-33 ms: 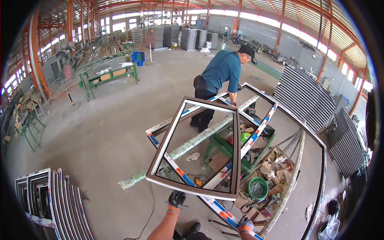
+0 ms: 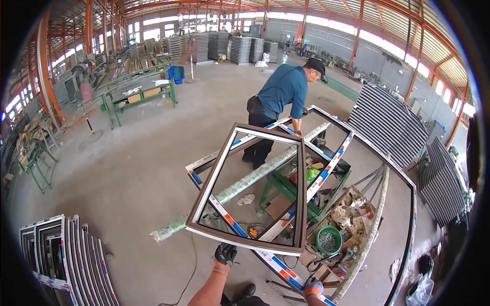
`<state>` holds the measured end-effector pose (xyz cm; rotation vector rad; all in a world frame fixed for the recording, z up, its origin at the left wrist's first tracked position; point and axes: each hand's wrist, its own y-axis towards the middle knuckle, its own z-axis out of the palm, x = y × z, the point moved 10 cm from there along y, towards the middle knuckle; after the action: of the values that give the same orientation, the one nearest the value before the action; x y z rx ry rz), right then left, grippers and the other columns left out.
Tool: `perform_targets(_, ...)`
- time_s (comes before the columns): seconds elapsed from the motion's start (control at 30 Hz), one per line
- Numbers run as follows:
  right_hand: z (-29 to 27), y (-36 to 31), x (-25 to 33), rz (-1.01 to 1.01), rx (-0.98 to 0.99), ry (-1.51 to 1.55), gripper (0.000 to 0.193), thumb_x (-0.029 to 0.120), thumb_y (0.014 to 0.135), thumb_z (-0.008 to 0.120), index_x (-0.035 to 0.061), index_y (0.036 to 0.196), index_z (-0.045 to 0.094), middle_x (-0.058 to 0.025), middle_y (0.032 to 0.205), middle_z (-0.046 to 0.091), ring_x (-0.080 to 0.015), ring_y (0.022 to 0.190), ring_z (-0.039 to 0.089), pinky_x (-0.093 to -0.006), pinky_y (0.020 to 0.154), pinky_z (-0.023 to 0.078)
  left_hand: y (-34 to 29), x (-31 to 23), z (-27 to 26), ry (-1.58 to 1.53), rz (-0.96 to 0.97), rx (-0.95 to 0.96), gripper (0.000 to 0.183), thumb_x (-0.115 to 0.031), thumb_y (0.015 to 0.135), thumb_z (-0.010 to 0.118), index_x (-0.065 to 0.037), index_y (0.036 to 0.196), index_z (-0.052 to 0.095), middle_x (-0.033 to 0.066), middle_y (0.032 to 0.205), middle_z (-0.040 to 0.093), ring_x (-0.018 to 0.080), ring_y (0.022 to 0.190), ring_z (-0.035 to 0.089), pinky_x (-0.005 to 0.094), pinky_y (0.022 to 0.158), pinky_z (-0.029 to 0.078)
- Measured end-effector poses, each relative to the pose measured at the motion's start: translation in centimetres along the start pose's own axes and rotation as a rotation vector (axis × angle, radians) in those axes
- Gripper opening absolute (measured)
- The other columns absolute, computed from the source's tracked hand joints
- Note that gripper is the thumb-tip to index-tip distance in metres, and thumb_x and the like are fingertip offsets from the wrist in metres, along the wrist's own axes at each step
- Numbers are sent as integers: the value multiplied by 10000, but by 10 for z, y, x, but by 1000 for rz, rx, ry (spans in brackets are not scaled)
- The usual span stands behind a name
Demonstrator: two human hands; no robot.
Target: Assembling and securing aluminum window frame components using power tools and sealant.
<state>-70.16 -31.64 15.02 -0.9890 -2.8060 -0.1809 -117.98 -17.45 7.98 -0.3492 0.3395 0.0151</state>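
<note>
A small brown-and-white window sash (image 2: 246,243) lies askew over the near-left part of a large window frame (image 2: 287,274), whose rails carry blue, white and red protective film. My left hand (image 2: 225,254), in a dark glove with an orange cuff, is closed at the sash's near edge, its fingertips partly hidden beneath. Farther right, my gloved right hand (image 2: 313,287) grips the near rail of the large frame. Beneath both frames runs a film-wrapped support bar (image 2: 250,178). A person in a teal shirt (image 2: 284,91) leans over the far side, hands at the far rail.
Under the frames stand a green bench (image 2: 275,191) and a tray of tools with a green bowl of screws (image 2: 328,240). A second wrapped bar (image 2: 367,239) crosses at right. Stacked frames (image 2: 66,255) stand lower left; a cable (image 2: 191,278) lies on the floor.
</note>
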Motion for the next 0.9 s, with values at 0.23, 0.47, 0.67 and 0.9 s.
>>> perform_targets(0.23, -7, 3, 8, -5, 23, 5, 388, 396, 899, 479, 83, 795, 685, -190, 802, 695, -374, 785, 674, -471, 739, 515, 22, 14, -5, -116, -1, 27, 456, -425, 936, 533, -102, 1254, 588, 124, 1273, 600, 319, 1168, 554, 496, 989, 457)
perform_targets(0.47, -6, 11, 10, 13, 49, 9, 387, 400, 898, 485, 85, 806, 690, -181, 816, 699, -362, 791, 675, -467, 742, 516, 49, 23, 6, -324, 8, -19, 353, -395, 922, 565, -114, 1124, 634, 103, 1173, 645, 330, 1126, 585, 527, 954, 473)
perform_targets(0.67, 8, 19, 3, 53, 126, -10, 400, 417, 899, 470, 103, 840, 710, -165, 862, 705, -348, 824, 671, -460, 753, 511, 57, 25, 14, -279, 15, -36, 306, -387, 902, 578, -135, 1059, 657, 88, 1080, 680, 330, 1073, 615, 538, 934, 481)
perform_targets(0.9, 1, 41, -6, 87, 210, 10, 396, 417, 899, 471, 103, 842, 704, -169, 868, 704, -349, 840, 677, -459, 763, 513, 63, 42, 45, -271, 18, 76, 307, -361, 887, 573, -111, 1027, 682, 99, 1082, 699, 334, 1050, 633, 553, 957, 468)
